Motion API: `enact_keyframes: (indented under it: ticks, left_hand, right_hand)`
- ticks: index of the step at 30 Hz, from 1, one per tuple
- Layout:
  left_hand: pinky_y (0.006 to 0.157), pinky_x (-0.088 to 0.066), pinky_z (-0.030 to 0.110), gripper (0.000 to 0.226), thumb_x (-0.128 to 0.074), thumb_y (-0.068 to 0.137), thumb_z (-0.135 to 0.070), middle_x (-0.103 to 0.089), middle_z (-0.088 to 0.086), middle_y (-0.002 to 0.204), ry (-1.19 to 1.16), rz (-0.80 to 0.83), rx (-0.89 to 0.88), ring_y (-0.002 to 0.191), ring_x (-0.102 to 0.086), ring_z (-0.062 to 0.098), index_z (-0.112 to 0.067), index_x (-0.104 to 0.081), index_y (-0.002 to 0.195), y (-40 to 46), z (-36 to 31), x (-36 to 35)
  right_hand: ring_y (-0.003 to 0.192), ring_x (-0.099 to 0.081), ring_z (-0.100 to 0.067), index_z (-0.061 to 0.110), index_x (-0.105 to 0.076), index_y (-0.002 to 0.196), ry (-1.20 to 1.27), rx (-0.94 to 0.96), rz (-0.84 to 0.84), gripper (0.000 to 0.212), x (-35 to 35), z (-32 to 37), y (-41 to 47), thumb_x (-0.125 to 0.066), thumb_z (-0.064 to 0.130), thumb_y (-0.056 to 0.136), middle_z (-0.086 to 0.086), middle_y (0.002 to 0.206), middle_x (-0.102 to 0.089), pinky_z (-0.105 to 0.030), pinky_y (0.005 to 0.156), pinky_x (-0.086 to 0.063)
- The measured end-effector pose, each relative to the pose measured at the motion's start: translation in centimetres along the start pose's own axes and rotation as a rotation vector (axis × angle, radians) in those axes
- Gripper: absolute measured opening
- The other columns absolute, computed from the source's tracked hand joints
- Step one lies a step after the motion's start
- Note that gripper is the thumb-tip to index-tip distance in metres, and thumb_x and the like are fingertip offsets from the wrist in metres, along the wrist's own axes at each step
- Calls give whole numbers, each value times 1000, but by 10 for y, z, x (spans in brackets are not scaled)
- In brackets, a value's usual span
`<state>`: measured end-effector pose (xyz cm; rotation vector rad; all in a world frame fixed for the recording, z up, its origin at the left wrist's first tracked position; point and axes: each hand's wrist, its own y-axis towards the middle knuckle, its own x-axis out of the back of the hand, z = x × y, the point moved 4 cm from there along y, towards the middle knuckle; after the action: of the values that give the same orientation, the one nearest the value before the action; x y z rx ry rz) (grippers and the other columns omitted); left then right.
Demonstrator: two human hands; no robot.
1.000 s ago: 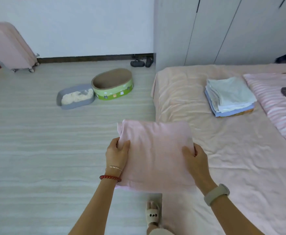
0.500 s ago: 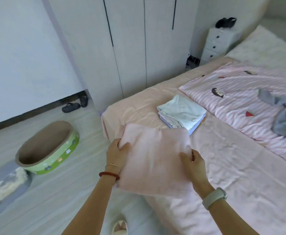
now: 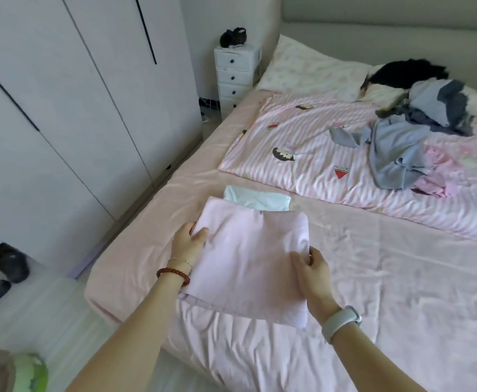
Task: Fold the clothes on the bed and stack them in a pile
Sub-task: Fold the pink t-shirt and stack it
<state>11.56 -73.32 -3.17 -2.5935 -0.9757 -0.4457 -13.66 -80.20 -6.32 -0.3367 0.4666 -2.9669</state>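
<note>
Pale pink folded garment [image 3: 248, 261], light blue stack [image 3: 260, 200], pink-and-white striped quilt [image 3: 311, 154], grey-blue loose clothes [image 3: 395, 154]

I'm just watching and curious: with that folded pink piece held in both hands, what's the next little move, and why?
Probably carry it a bit farther forward and lower it onto the folded pile. The folded pink garment is already flat and squared, gripped at its sides by the left hand and right hand, and its far edge already overlaps the pile. Unfolded clothes wait farther up the bed.
</note>
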Motion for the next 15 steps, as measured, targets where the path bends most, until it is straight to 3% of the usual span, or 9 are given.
enact_keyframes:
  ticks: [2,4,7,10,15]
  left_hand:
    - [59,-38,25,20,-54,76,-32,-53,-3,68,10,21,-23,63,-46,15,-12,-52,76,40,-4,-11]
    - [58,-38,23,10,-55,87,-19,-53,-4,68,24,32,-37,65,-47,17,-10,-53,83,124,6,-41]
    - [56,-38,22,24,-53,79,-30,-52,-3,67,-6,58,-50,61,-46,14,-8,-53,87,157,4,-54]
    - [52,-36,19,30,-46,68,-34,-50,-3,64,5,84,-44,56,-43,10,-9,-52,83,223,25,-88]
    - [58,-35,29,25,-50,85,-28,-53,4,75,150,130,40,69,-50,23,-5,-53,94,283,85,-131]
  right_hand:
    - [61,-38,-16,0,-51,84,12,5,-33,14,-15,10,32,-54,13,86,-1,70,-43,-13,43,-33]
    - [59,-37,-15,1,-51,82,-25,5,-83,13,-46,5,108,-54,12,86,0,68,-42,-13,42,-32]
    - [59,-37,-14,8,-47,74,-25,17,-74,15,-59,10,137,-53,13,87,3,65,-41,-22,51,-34]
    - [59,-31,-13,7,-41,73,-35,15,-114,18,-82,-8,198,-51,10,88,3,64,-34,-19,50,-30]
    - [57,-33,-13,12,-41,70,-76,-79,-164,21,-98,-53,253,-50,11,89,4,63,-36,-12,43,-30]
